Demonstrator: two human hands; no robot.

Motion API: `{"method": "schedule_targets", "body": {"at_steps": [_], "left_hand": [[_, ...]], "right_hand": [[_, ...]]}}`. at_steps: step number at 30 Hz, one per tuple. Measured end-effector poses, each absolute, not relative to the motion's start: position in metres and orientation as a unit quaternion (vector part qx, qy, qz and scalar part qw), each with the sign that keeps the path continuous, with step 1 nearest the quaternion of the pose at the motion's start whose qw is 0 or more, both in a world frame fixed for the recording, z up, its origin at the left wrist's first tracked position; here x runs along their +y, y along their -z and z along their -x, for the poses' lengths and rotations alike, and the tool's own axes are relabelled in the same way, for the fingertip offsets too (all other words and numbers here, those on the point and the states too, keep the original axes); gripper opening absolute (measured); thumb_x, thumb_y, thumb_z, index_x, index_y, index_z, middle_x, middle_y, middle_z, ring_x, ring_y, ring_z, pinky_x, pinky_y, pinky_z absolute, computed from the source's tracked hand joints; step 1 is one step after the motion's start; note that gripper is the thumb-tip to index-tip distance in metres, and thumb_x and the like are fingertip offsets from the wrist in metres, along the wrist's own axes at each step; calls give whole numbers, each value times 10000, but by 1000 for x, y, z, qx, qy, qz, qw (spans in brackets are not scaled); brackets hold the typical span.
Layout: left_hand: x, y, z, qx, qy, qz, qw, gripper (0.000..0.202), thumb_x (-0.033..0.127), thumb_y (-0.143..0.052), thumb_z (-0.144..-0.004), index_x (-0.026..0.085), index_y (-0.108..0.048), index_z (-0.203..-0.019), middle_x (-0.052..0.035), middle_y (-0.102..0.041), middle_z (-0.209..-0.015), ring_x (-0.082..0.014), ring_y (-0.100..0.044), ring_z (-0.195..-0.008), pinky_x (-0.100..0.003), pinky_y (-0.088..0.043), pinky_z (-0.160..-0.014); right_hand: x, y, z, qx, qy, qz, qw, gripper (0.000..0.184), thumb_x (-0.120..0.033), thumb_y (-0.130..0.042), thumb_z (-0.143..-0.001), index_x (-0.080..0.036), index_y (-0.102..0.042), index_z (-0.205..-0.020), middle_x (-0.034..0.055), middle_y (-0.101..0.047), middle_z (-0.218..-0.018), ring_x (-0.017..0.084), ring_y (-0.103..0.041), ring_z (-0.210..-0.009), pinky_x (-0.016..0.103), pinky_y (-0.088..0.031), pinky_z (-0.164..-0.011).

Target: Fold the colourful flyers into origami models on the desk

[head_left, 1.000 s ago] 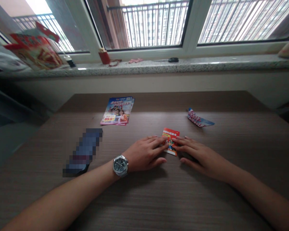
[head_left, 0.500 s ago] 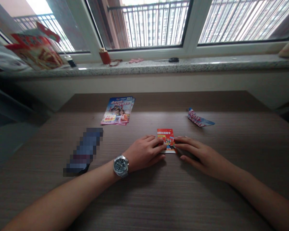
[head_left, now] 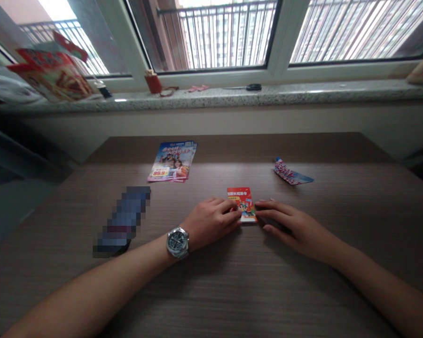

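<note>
A small red leaflet [head_left: 246,194], seemingly folded, lies on the table between my two hands. My left hand [head_left: 213,219], with a watch [head_left: 178,242] on its wrist, rests over the leaflet's left and lower part. Its fingers are bent and close together on the paper, and the fingertips partly cover the print. At the right edge is my right hand [head_left: 285,223], its fingers stretched out and apart. Those fingertips are beside the edge; whether they touch it is hard to tell.
Further back on the wooden table [head_left: 211,291] lie colourful flyers [head_left: 172,162] and a bent blue paper piece [head_left: 291,172]. A blurred-out dark phone-like object [head_left: 123,220] lies left of my left forearm. Scissors [head_left: 253,87] and a red container [head_left: 152,82] are on the sill.
The red leaflet has shifted slightly left and turned a little, with its top edge now further left. My left hand has moved very slightly; the right hand is almost still.
</note>
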State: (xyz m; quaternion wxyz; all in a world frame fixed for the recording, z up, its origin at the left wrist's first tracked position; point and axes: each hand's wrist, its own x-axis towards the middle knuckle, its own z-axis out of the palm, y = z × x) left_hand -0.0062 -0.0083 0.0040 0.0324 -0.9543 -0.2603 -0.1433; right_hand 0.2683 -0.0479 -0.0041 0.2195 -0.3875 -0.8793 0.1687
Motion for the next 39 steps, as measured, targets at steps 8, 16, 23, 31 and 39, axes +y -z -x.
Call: {"method": "schedule_targets", "body": {"at_steps": [8,16,23,31,39], "left_hand": [[-10,-5,5,-265,151,951,44,262,330,-427,-1038,207,-653,-1089,-53,-698,-1052,-169,-682,-906,-286,-538,-780],[-9,-3,7,-263,153,952,26,355,235,-462,-1004,218,-525,-1354,-71,-673,-1198,-183,-678,-980,-299,-567,-830],[-9,-6,9,-252,125,959,36,539,216,-475,-991,366,-363,-1497,-78,-465,-1475,-212,-651,-1054,-368,-579,-875],[-6,-8,9,-272,204,939,48,279,218,-541,-945,203,-630,-1209,-118,-384,-1533,-271,-493,-1305,-442,-479,-1060],[-4,-8,9,-322,204,921,78,131,262,-561,-955,190,-668,-972,-102,-427,-1518,-280,-419,-1393,-536,-323,-1188]], "right_hand": [[-47,8,-270,-886,-156,371,232,320,-249,-529,-971,-266,-639,-1271,107,-627,-1328,259,-583,-1257,443,-505,-1049],[-46,7,-269,-906,-132,345,207,338,-241,-543,-970,-258,-648,-1291,127,-611,-1342,278,-575,-1254,512,-462,-1082],[-48,10,-270,-904,-119,358,203,360,-243,-556,-969,-284,-638,-1317,110,-591,-1420,292,-529,-1334,555,-421,-1111],[-46,6,-273,-906,-144,348,195,346,-227,-527,-987,-270,-632,-1314,101,-613,-1402,250,-558,-1309,531,-390,-1143],[-46,5,-274,-904,-141,351,198,334,-208,-501,-996,-246,-646,-1295,104,-624,-1382,236,-565,-1300,495,-400,-1147]]}}
